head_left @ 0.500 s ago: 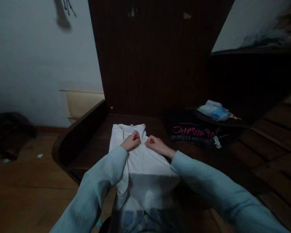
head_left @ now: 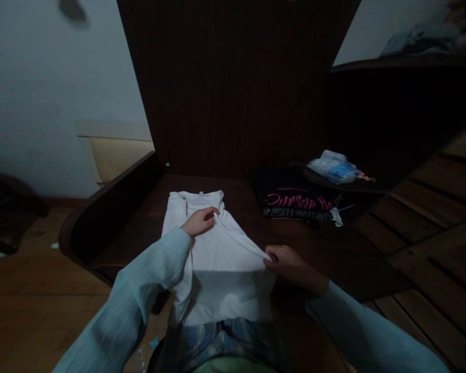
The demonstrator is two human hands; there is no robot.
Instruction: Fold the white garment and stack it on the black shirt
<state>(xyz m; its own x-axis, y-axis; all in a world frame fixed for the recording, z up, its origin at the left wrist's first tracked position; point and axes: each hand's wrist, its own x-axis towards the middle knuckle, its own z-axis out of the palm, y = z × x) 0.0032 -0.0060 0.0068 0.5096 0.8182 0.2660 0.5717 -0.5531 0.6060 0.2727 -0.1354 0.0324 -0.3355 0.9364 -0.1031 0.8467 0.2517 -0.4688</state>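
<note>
At centre frame we see the left hand [head_left: 199, 220] pinching the white garment [head_left: 229, 251], the right hand [head_left: 289, 263] gripping its edge lower right — seemingly to hold it taut.

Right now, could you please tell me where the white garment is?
In the head view, the white garment lies low, slightly left of centre, on the dark surface, left of the folded dark clothes, its edge in the right hand.

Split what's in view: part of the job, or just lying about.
Part of the job:
white shirt, held by left hand and right hand
dark wooden surface under it

Lying about:
dark garment with pink lettering
blue-and-white plastic packet
white floor scrap
</note>
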